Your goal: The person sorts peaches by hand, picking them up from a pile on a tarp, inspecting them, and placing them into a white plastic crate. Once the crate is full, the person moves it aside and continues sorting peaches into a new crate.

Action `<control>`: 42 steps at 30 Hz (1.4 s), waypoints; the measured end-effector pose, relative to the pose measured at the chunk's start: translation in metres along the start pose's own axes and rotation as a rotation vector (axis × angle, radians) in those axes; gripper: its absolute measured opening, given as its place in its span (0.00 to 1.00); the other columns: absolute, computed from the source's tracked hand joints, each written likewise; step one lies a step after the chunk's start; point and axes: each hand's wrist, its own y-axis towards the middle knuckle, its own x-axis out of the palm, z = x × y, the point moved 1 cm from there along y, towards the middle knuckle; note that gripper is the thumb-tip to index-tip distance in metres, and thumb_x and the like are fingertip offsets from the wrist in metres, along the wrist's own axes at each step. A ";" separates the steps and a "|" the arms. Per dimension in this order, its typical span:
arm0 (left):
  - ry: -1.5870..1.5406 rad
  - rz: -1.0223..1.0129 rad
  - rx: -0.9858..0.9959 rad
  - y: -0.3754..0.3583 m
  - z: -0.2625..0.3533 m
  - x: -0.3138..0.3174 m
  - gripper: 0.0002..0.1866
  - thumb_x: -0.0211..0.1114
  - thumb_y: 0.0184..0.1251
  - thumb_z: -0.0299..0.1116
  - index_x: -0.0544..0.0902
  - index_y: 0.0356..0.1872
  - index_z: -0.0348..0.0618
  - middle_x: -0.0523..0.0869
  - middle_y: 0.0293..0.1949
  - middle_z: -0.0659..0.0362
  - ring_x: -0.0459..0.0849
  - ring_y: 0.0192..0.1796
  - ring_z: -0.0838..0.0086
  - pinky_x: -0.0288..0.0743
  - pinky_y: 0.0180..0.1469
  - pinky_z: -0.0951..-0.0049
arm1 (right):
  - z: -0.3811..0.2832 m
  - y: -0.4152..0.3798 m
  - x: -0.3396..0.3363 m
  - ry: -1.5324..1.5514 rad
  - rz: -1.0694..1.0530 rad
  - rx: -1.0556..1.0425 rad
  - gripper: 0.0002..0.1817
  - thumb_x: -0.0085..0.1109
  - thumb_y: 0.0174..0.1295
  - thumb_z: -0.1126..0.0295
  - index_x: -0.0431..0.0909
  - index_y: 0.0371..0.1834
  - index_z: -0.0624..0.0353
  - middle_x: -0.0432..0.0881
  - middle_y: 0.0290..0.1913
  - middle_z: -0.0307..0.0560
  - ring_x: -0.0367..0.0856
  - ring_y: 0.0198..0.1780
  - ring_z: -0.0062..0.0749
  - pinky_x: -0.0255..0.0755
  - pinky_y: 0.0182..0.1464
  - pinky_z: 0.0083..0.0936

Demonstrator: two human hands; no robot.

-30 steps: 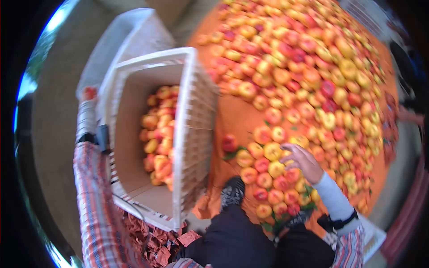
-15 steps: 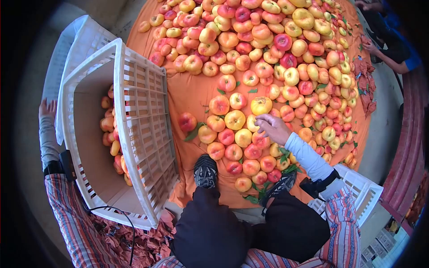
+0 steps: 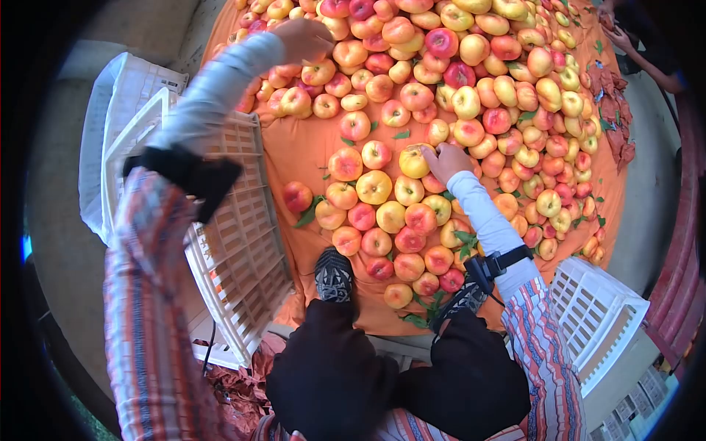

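Note:
A large pile of red and yellow flat peaches (image 3: 441, 44) covers an orange cloth (image 3: 316, 147). My right hand (image 3: 448, 162) is closed against the right side of a yellow flat peach (image 3: 414, 162) with a brownish top, which sits among looser ones. My left hand (image 3: 303, 40) reaches over the upper left part of the pile, palm down and slightly blurred. Its fingers are bent toward the fruit, and whether they grip any is hidden. Beneath my left arm stands a white slatted crate (image 3: 243, 191), tipped on its side and largely covered by the sleeve.
Another white crate (image 3: 132, 95) stands at the far left, and a third white crate (image 3: 596, 309) at the lower right. Crumpled reddish paper (image 3: 239, 389) lies near my left leg. At the upper right, another person's hands (image 3: 618, 37) show beside the cloth.
My left hand has swung from beyond the tipped crate, across it, to the pile's upper left. My right hand has moved up slightly and closed on the yellow flat peach.

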 end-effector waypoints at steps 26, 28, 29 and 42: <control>-2.659 0.049 -0.578 0.045 0.236 0.085 0.31 0.45 0.64 0.57 0.62 0.58 0.43 0.77 0.43 0.51 0.83 0.36 0.63 0.79 0.41 0.68 | 0.009 -0.055 -0.033 1.165 -0.205 -0.089 0.26 0.40 0.63 0.54 0.66 0.56 0.62 0.74 0.46 0.44 0.73 0.39 0.21 0.70 0.33 0.16; -2.772 -0.058 -0.504 0.047 0.241 0.085 0.34 0.39 0.63 0.62 0.62 0.57 0.42 0.78 0.41 0.50 0.82 0.36 0.63 0.79 0.41 0.69 | 0.014 -0.057 -0.032 1.258 -0.293 -0.070 0.25 0.44 0.63 0.57 0.63 0.59 0.62 0.71 0.52 0.45 0.70 0.50 0.24 0.71 0.45 0.21; -2.764 -0.078 -0.513 0.048 0.242 0.084 0.34 0.39 0.63 0.62 0.62 0.57 0.42 0.78 0.41 0.50 0.82 0.36 0.63 0.79 0.41 0.69 | 0.015 -0.060 -0.032 1.285 -0.301 -0.089 0.25 0.45 0.62 0.59 0.63 0.59 0.62 0.71 0.52 0.44 0.70 0.50 0.24 0.70 0.47 0.21; -0.883 0.488 -1.119 0.023 0.167 0.150 0.22 0.63 0.49 0.34 0.73 0.48 0.41 0.76 0.45 0.48 0.78 0.43 0.57 0.73 0.44 0.64 | 0.049 -0.079 -0.029 1.396 -0.290 -0.068 0.24 0.58 0.57 0.66 0.65 0.53 0.67 0.73 0.47 0.43 0.72 0.48 0.22 0.69 0.50 0.19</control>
